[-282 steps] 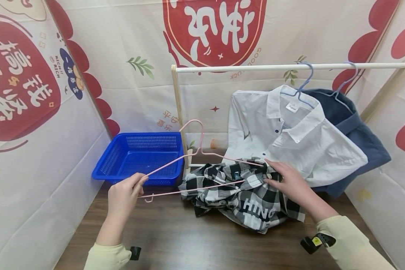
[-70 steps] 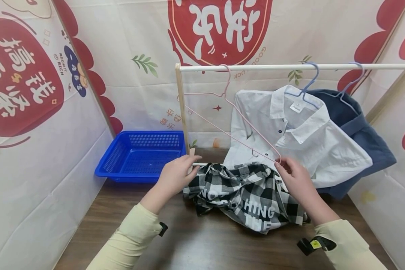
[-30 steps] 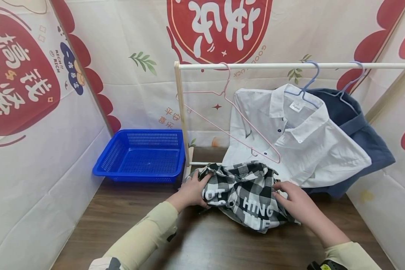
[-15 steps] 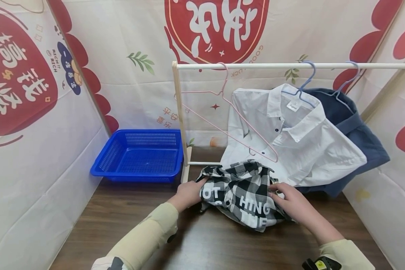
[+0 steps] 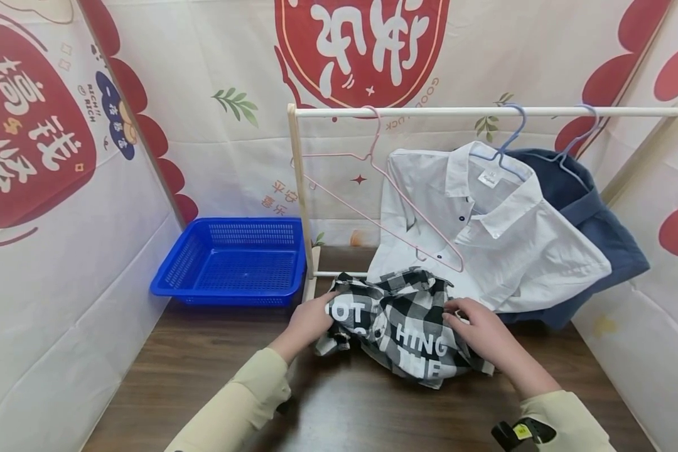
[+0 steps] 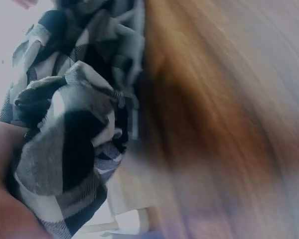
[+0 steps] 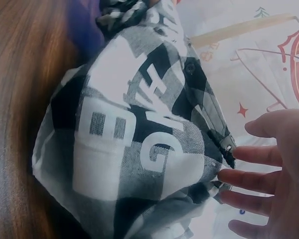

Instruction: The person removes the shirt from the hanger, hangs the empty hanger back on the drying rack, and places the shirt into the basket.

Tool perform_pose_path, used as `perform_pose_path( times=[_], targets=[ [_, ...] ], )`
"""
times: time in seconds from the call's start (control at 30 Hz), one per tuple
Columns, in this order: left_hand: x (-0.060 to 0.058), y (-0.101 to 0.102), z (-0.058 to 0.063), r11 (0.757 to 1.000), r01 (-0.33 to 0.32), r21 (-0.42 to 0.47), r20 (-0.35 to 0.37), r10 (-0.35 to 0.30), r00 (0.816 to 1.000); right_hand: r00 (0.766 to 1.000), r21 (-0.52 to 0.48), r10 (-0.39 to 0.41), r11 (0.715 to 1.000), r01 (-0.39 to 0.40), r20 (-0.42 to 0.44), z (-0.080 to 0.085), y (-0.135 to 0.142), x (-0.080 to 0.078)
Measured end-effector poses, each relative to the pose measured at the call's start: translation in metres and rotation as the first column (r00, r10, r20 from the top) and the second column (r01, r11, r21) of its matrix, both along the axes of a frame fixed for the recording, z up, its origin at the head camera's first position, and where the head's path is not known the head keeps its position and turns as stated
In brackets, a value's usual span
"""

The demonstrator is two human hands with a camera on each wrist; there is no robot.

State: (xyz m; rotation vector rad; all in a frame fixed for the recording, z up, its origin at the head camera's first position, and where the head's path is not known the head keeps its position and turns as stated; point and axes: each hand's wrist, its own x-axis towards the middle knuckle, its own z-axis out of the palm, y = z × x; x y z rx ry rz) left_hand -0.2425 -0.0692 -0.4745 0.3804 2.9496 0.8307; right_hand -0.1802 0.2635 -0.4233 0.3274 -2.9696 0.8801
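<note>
A black-and-white checked shirt (image 5: 403, 333) with white lettering lies bunched on the table below the rail. My left hand (image 5: 312, 319) grips its left side; in the left wrist view only part of that hand (image 6: 10, 184) shows, against the bunched cloth (image 6: 65, 149). At the shirt's right edge is my right hand (image 5: 474, 326). In the right wrist view its fingers (image 7: 254, 180) are spread and fairly straight, their tips at the fabric. A pink hanger (image 5: 398, 188), bare of clothing, hangs tilted from the white rail (image 5: 429, 113).
A white shirt (image 5: 469, 207) and a dark blue garment (image 5: 604, 232) hang on blue hangers at the right of the rail. Left of the wooden post (image 5: 299, 176) stands a blue basket (image 5: 231, 295). Printed cloth walls surround the wooden table (image 5: 339, 420).
The pink hanger went from my left hand onto the rail. My left hand moved onto the shirt's left side and drew it together. Lately the shirt has shifted slightly left.
</note>
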Motion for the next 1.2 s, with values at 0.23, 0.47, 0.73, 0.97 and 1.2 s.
perform_pose_path(
  times=[0.23,0.47,0.73,0.97,1.2],
  targets=[
    [0.002,-0.008,0.021,0.961,-0.096,0.258,0.098,0.073,0.992,1.000,-0.022,0.012,1.000,-0.012,-0.022,-0.001,-0.001,-0.004],
    [0.001,-0.019,0.038,0.884,-0.152,0.442,0.085,0.127,0.988,1.000,-0.024,0.012,1.000,-0.013,-0.022,0.000,-0.002,-0.007],
    [0.003,-0.021,0.052,0.702,-0.289,0.651,0.159,0.247,0.956,1.000,-0.016,0.006,1.000,-0.006,-0.014,0.000,0.000,-0.007],
    [0.004,-0.008,0.041,0.715,-0.310,0.627,0.138,0.289,0.947,1.000,-0.033,0.002,0.999,-0.003,-0.020,-0.004,-0.001,-0.010],
    [0.009,0.016,0.034,0.776,-0.280,0.564,0.145,0.241,0.960,1.000,-0.059,-0.009,0.998,0.008,-0.016,-0.010,-0.005,-0.015]
  ],
)
